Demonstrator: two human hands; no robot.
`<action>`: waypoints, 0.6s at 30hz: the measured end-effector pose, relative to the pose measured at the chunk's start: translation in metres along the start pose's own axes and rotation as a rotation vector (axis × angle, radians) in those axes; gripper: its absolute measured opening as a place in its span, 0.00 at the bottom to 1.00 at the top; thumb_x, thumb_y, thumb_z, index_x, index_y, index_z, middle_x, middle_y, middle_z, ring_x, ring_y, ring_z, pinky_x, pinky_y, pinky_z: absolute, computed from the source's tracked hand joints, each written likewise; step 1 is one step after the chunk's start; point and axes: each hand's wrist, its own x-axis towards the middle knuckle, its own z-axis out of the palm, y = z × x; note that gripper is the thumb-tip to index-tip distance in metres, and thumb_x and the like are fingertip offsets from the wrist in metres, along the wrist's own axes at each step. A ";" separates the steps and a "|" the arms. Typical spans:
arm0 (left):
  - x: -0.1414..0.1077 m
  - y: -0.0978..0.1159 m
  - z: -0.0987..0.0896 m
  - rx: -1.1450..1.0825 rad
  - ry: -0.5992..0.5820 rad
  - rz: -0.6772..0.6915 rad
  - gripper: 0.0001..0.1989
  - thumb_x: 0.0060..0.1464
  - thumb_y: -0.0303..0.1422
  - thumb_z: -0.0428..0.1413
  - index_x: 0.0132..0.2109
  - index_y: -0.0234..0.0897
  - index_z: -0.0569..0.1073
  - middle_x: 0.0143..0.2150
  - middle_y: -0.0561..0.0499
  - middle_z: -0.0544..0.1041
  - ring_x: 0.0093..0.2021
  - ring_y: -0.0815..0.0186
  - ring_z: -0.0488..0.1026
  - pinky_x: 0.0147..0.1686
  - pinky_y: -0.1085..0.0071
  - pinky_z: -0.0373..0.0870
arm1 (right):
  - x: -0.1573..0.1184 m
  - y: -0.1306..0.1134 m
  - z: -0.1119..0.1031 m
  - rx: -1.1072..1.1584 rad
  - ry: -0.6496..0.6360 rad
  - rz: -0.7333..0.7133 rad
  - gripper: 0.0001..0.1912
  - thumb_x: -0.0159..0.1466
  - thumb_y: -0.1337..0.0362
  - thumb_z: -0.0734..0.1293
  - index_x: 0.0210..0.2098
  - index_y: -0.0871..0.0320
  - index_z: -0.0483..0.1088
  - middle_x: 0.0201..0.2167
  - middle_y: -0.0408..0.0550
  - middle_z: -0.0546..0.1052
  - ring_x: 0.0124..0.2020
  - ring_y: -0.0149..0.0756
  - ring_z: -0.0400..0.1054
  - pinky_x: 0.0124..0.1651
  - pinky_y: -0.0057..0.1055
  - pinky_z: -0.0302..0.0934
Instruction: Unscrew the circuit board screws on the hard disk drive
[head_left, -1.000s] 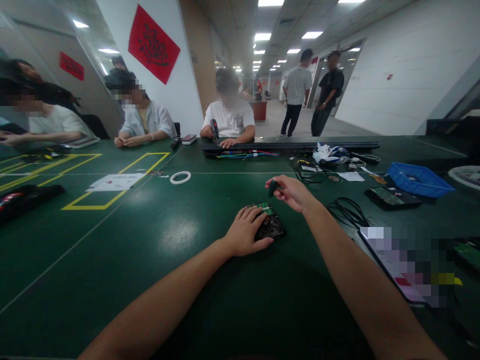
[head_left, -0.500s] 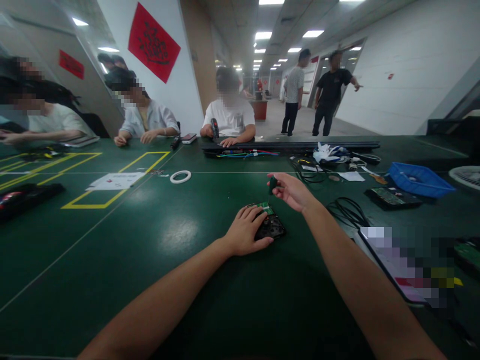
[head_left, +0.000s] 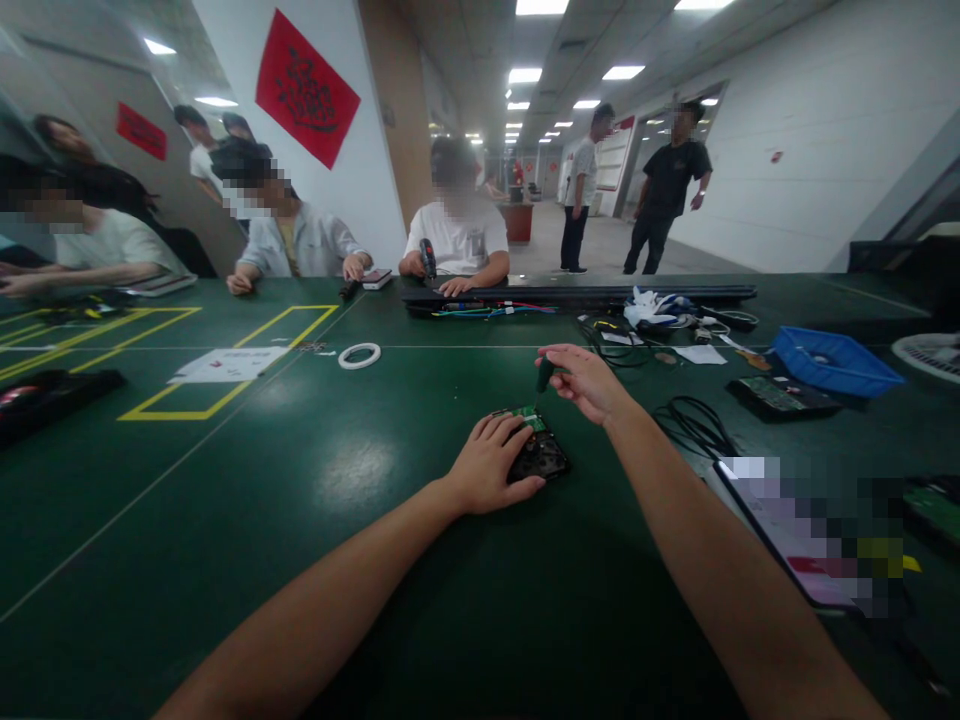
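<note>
My left hand (head_left: 495,465) lies flat over a black device (head_left: 549,458) with a green circuit board (head_left: 534,418) along its far side. Its fingers are stretched across the housing and cover the left part, with the thumb apart near the front edge. My right hand (head_left: 585,383) pinches a screwdriver (head_left: 546,372) by its dark green handle. The tool points down, its tip at the far right part of the board; whether it touches a screw is too small to tell.
A blue tray (head_left: 832,360), an opened black device (head_left: 781,395) and black cables (head_left: 694,425) lie at the right. Long black bars (head_left: 577,295) span the far side, where a person holds a power drill (head_left: 427,258). A white tape ring (head_left: 360,356) lies left.
The screwdriver handle has tilted slightly; my left hand stays on the device. Across the table, a seated person's hand has reached a black object, and a standing person has lowered an arm.
</note>
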 end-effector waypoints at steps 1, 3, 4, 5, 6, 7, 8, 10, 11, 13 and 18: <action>0.000 0.000 0.000 0.005 -0.002 0.000 0.43 0.60 0.60 0.53 0.72 0.40 0.59 0.71 0.39 0.62 0.72 0.43 0.56 0.72 0.43 0.47 | 0.000 -0.001 0.001 0.000 -0.006 -0.003 0.09 0.62 0.64 0.71 0.43 0.58 0.76 0.40 0.51 0.80 0.21 0.24 0.61 0.17 0.22 0.43; 0.000 0.000 0.000 0.012 -0.004 0.002 0.42 0.60 0.60 0.53 0.72 0.40 0.60 0.71 0.39 0.62 0.72 0.43 0.56 0.72 0.43 0.48 | -0.001 -0.001 0.002 0.001 -0.014 0.000 0.09 0.62 0.66 0.70 0.43 0.58 0.77 0.40 0.51 0.80 0.21 0.24 0.61 0.18 0.22 0.45; 0.000 0.000 0.000 0.013 -0.002 0.003 0.43 0.60 0.60 0.53 0.72 0.40 0.60 0.71 0.39 0.62 0.72 0.44 0.56 0.72 0.43 0.48 | -0.001 -0.001 0.003 0.007 -0.015 0.000 0.09 0.63 0.66 0.69 0.42 0.59 0.77 0.39 0.51 0.80 0.21 0.24 0.62 0.18 0.22 0.47; 0.000 -0.001 0.001 0.013 0.002 0.004 0.43 0.59 0.60 0.53 0.72 0.40 0.60 0.71 0.40 0.62 0.72 0.44 0.56 0.72 0.43 0.48 | 0.000 -0.001 0.003 0.019 -0.014 0.000 0.08 0.64 0.65 0.69 0.42 0.59 0.77 0.38 0.51 0.80 0.21 0.25 0.62 0.19 0.23 0.49; 0.000 -0.001 0.002 0.014 0.005 0.004 0.43 0.59 0.60 0.54 0.72 0.40 0.60 0.71 0.40 0.62 0.72 0.44 0.56 0.72 0.43 0.48 | 0.000 0.000 0.004 0.036 -0.014 0.000 0.08 0.65 0.63 0.68 0.41 0.59 0.77 0.37 0.51 0.79 0.21 0.25 0.63 0.19 0.23 0.51; 0.000 -0.001 0.002 0.015 0.007 0.004 0.43 0.59 0.60 0.54 0.72 0.40 0.60 0.71 0.40 0.63 0.72 0.44 0.56 0.72 0.43 0.48 | 0.000 0.000 0.004 0.054 -0.014 0.001 0.08 0.66 0.62 0.68 0.40 0.59 0.77 0.36 0.51 0.79 0.22 0.26 0.64 0.20 0.24 0.53; 0.000 -0.001 0.002 0.016 0.008 0.004 0.43 0.59 0.60 0.54 0.72 0.40 0.60 0.71 0.40 0.63 0.72 0.44 0.56 0.72 0.44 0.48 | 0.000 0.001 0.004 0.067 -0.014 0.003 0.09 0.67 0.61 0.67 0.40 0.59 0.77 0.35 0.50 0.78 0.22 0.26 0.64 0.20 0.24 0.54; 0.000 -0.001 0.002 0.018 0.008 0.004 0.43 0.59 0.60 0.54 0.72 0.40 0.60 0.71 0.40 0.63 0.72 0.44 0.56 0.72 0.44 0.48 | 0.001 0.001 0.003 0.074 -0.011 0.006 0.09 0.68 0.61 0.67 0.40 0.59 0.76 0.34 0.49 0.78 0.22 0.26 0.65 0.20 0.23 0.54; 0.000 -0.001 0.002 0.017 0.008 0.003 0.43 0.59 0.60 0.53 0.72 0.40 0.60 0.71 0.40 0.63 0.72 0.44 0.56 0.72 0.44 0.48 | 0.001 0.001 0.003 0.069 -0.008 0.007 0.08 0.68 0.62 0.67 0.40 0.59 0.76 0.34 0.49 0.78 0.22 0.26 0.65 0.20 0.23 0.54; 0.000 -0.001 0.002 0.013 0.007 0.001 0.43 0.59 0.60 0.53 0.72 0.40 0.60 0.71 0.40 0.63 0.72 0.44 0.56 0.71 0.43 0.48 | 0.000 0.001 0.003 0.060 -0.004 0.010 0.06 0.67 0.64 0.67 0.40 0.60 0.75 0.35 0.49 0.78 0.23 0.26 0.66 0.21 0.22 0.56; 0.000 0.000 0.001 0.009 -0.004 -0.003 0.43 0.59 0.61 0.53 0.72 0.40 0.60 0.71 0.39 0.62 0.72 0.43 0.55 0.72 0.43 0.47 | -0.004 -0.001 0.003 0.055 -0.041 0.041 0.05 0.67 0.65 0.68 0.42 0.59 0.74 0.40 0.53 0.81 0.26 0.29 0.70 0.25 0.24 0.63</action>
